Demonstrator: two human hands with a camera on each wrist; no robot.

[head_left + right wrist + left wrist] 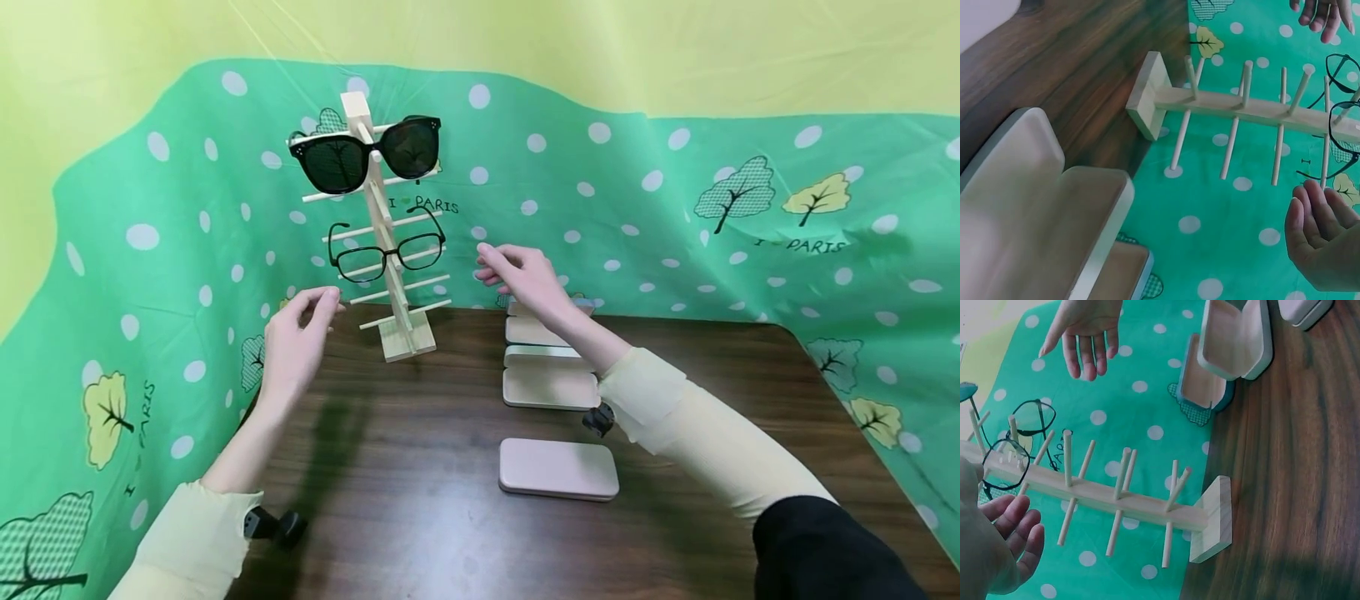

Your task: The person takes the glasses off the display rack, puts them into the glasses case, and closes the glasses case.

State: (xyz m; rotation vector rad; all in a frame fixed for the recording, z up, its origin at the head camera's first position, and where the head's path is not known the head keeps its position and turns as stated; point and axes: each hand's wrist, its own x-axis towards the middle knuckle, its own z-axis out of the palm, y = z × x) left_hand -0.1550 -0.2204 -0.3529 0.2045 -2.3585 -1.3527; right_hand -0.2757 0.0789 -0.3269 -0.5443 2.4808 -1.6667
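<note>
A pale wooden glasses stand (407, 337) with rows of pegs rises from the back of the table. Dark sunglasses (335, 163) sit on its upper pegs, and thin black-framed eyeglasses (389, 252) rest lower down. My left hand (296, 337) is just left of the eyeglasses, its fingers loosely bent around nothing. On the other side, my right hand (528, 279) hovers apart from the frame, also holding nothing. In the left wrist view, the left fingers (1019, 528) are close below one lens of the eyeglasses (1007, 487). The right wrist view has the right fingers (1316, 212) near a temple tip.
One closed light glasses case (558, 467) lies on the dark wooden table (405, 500). Behind it stands an open case (551, 387), with another open case (532, 330) farther back, partly covered by the right forearm. A green dotted cloth (645, 217) hangs behind the table.
</note>
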